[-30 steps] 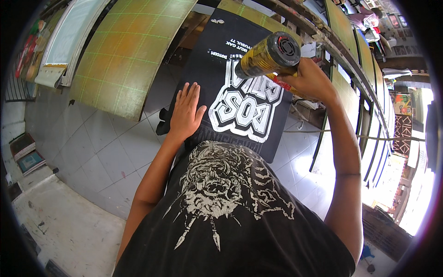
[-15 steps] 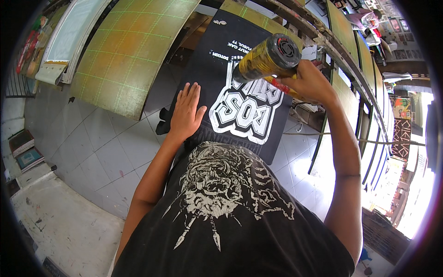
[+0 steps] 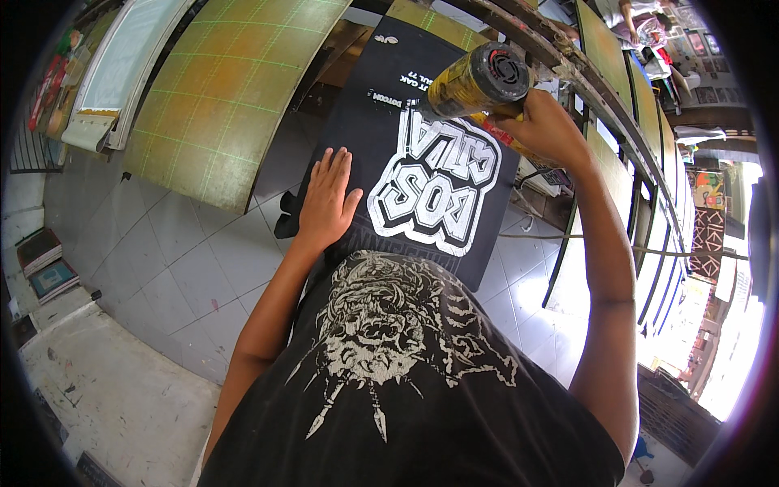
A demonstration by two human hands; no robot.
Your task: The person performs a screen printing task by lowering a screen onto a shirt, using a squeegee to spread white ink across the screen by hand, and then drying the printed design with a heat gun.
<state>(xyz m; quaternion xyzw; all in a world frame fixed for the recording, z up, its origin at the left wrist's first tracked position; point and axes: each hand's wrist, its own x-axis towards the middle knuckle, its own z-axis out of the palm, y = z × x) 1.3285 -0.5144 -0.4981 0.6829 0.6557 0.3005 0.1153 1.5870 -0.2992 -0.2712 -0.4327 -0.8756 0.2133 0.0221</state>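
My right hand (image 3: 545, 130) is wrapped round the grip of a yellow and black heat gun (image 3: 469, 85). Its dark nozzle points left and down, a little above the printed cloth. The black fabric (image 3: 369, 150), which looks like a shirt, is stretched flat over a board in front of me. White block lettering (image 3: 434, 183) covers its nearer part, with smaller white print farther up. My left hand (image 3: 329, 195) lies flat on the fabric's left edge, fingers stretched out and holding nothing.
Yellow-green printing boards (image 3: 235, 73) with grid lines stand to the left, and more boards (image 3: 604, 57) line the right behind a metal rail (image 3: 560, 61). A framed screen (image 3: 134, 61) leans at far left. A cable (image 3: 540, 236) runs rightward. Another person's arm (image 3: 629, 18) shows at top right.
The heat gun and my right hand have moved slightly up, away from me, baring more of the white lettering. My left hand has stayed in place.
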